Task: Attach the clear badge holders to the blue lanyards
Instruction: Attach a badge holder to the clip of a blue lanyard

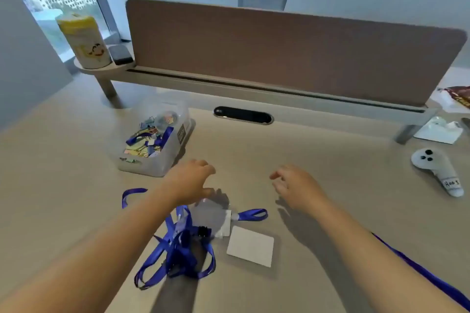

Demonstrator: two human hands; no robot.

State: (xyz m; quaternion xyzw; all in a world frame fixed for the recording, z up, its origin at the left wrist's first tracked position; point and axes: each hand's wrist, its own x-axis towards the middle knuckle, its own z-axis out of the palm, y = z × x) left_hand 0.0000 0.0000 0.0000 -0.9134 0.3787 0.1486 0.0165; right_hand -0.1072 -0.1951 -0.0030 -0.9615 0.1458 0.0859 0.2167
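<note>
A tangle of blue lanyards [178, 249] lies on the desk under my left forearm, with a black clip [203, 231] at its upper edge. Clear badge holders [215, 216] lie stacked beside the tangle, just below my left hand [190, 180]. That hand hovers above them with loosely curled fingers and holds nothing. My right hand [295, 185] hangs over bare desk to the right, fingers relaxed, empty. A white card [250, 249] lies below the holders. Another blue lanyard [419, 272] runs under my right forearm.
A clear plastic box [152, 145] of mixed badges and lanyard pieces stands at upper left. A white controller [437, 170] lies at the right. A brown divider panel [292, 53] closes the back, with a wipes canister [84, 40] on its shelf.
</note>
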